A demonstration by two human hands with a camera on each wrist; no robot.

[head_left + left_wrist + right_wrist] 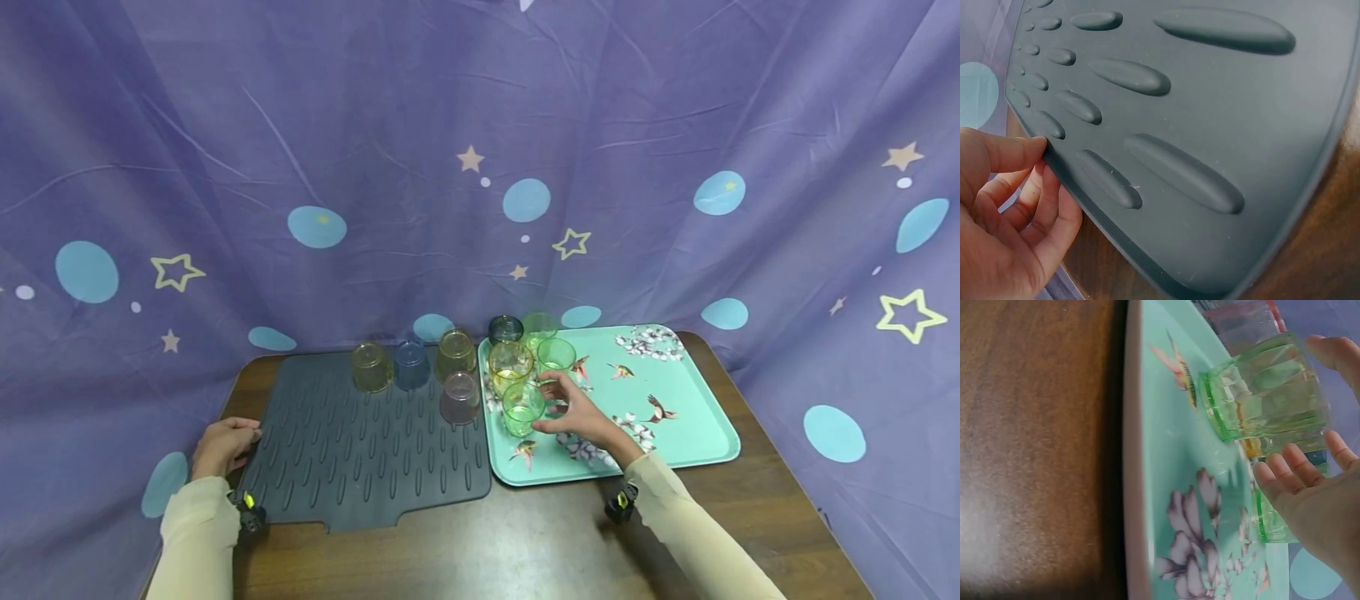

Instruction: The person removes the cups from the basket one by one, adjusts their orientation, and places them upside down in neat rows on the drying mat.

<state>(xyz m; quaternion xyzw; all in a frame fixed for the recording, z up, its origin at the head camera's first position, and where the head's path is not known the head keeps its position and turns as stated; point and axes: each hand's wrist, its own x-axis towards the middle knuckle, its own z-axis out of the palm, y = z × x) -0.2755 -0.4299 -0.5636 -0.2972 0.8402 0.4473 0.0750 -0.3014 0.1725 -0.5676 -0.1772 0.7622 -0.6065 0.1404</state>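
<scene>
My left hand [219, 447] pinches the left edge of a dark grey drying mat [322, 467]. In the left wrist view the thumb lies on the mat's rim, with the fingers curled beneath. On a mint-green tray [693, 425], my right hand [579, 413] is beside the front green glass [522, 408], thumb and fingers spread. The right wrist view shows this upright ribbed glass [1266, 394] near the fingers; firm contact cannot be made out. Behind it stand an amber-rimmed glass [511, 365], two more green glasses [557, 353] and a dark glass [506, 328].
On the mat, upside down, stand two amber glasses [372, 368], a blue glass [412, 365] and a pinkish glass [460, 398] close to the tray. A brown wooden table [480, 542] lies underneath. The purple curtain [390, 208] hangs behind and at both sides.
</scene>
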